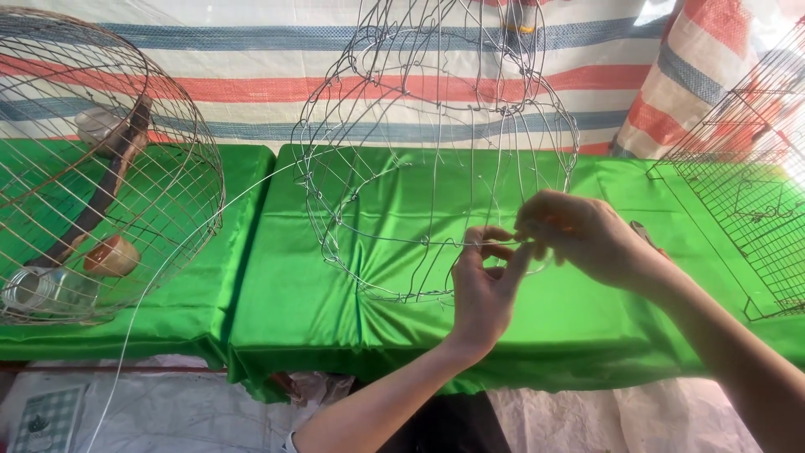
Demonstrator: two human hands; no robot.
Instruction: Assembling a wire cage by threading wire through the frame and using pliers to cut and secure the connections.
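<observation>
I'm pinching the lower ring of the wire cage frame (436, 168) between my left hand (484, 289) fingers, steadying it while my right hand (579, 235) fingertips are clamping the wire beside them.

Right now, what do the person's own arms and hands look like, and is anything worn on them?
Both hands are bare: no gloves, rings or watch visible on the left hand or the right hand. Both forearms are uncovered as far as the frame shows; only a sliver of pale cuff or band shows at the bottom edge.
</observation>
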